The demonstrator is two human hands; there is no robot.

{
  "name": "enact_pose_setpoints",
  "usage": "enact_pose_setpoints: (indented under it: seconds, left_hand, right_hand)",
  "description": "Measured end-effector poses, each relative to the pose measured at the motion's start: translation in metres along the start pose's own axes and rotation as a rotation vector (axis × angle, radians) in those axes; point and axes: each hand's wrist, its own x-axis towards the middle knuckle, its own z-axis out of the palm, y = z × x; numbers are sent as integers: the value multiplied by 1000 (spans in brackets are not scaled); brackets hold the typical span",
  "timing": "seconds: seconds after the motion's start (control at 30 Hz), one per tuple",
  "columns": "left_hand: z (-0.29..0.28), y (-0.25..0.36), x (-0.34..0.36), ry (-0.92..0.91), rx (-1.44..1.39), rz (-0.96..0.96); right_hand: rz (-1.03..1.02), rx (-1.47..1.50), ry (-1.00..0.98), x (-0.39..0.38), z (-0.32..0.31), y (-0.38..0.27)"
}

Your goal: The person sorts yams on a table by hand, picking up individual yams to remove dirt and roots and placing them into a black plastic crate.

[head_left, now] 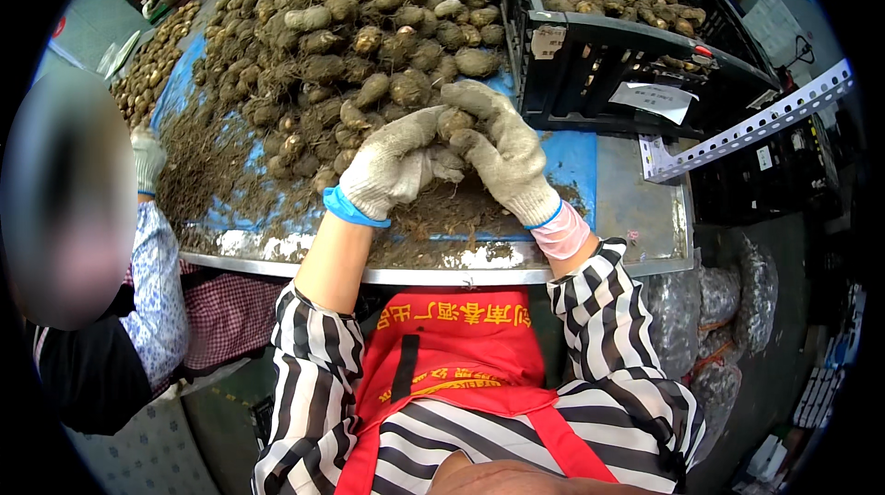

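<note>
Both of my hands wear dirty white knitted gloves and meet over the near edge of a big heap of brown, hairy taro corms point(369, 43). Between them is one small round taro point(452, 123), partly covered by the gloves. My right hand point(502, 147) curls its fingers and thumb round it. My left hand point(396, 161) is closed too, its fingertips pressed to the taro's left side. Loose soil and root hairs point(433, 218) lie on the table beneath my wrists.
A black crate point(590, 62) of taro stands at the right, beside a perforated white metal bar point(751, 122). Blue sheeting point(572, 159) covers part of the metal-edged table point(636, 218). One co-worker sits close on my left; another works at the far left. Filled plastic bags point(719, 311) stand below right.
</note>
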Motion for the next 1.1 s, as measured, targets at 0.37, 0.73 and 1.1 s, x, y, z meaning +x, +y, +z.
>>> enact_pose_setpoints:
  seconds: [0.37, 0.73, 1.1]
  left_hand:
    - [-19, -24, 12, -100, -47, 20]
    - [5, -15, 6, 41, 338, -123]
    - [9, -5, 8, 133, 112, 20]
  right_hand:
    - [276, 170, -4, 1, -3, 1]
    - [556, -60, 12, -1, -6, -4]
    - [189, 308, 18, 2, -14, 12]
